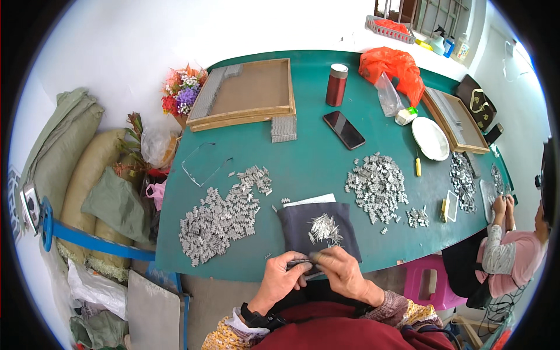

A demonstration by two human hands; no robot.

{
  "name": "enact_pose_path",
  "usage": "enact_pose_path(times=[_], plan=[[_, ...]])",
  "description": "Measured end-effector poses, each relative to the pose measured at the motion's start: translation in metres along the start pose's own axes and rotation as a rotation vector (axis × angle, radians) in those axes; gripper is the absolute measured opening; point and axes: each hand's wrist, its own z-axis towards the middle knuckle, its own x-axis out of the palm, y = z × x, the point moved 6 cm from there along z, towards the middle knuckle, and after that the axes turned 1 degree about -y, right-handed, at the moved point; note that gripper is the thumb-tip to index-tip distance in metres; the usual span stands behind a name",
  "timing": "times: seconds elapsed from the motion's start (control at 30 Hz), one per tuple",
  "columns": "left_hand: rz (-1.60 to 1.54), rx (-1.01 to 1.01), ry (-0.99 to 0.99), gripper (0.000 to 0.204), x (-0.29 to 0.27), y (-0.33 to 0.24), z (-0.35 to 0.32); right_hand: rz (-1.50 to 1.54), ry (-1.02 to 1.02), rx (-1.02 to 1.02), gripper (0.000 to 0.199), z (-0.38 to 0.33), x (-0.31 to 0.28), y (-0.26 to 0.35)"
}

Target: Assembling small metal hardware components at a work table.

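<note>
At the table's front edge my left hand (281,276) is closed on a small dark grey metal piece (298,263), held between thumb and fingers. My right hand (343,273) pinches at the piece's other end; whatever its fingertips hold is hidden. Just beyond both hands, a dark folded cloth (294,224) carries a heap of thin silvery pins (325,229). Something white and flat (312,199) shows under its far edge. Small grey toothed metal pieces form a wide pile (219,224) on the left and a rounder pile (378,188) on the right, with a little cluster (417,217) beside it.
On the green table (256,151) are eyeglasses (204,166), a wooden tray (245,119) with rows of grey pieces, a phone (344,129), a red flask (336,86), a white dish (430,139) and a yellow-handled tool (418,166). Another person (513,256) works at the right end.
</note>
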Motion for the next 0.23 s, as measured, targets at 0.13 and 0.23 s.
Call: enact_pose_path(times=[0.13, 0.23], plan=[[-0.030, 0.013, 0.046, 0.012, 0.001, 0.002, 0.000, 0.139, -0.068, 0.135, 0.037, 0.003, -0.003, -0.007], [-0.036, 0.014, 0.091, 0.017, 0.003, 0.006, 0.004, 0.022, -0.026, -0.032, 0.041, 0.005, -0.001, -0.008]])
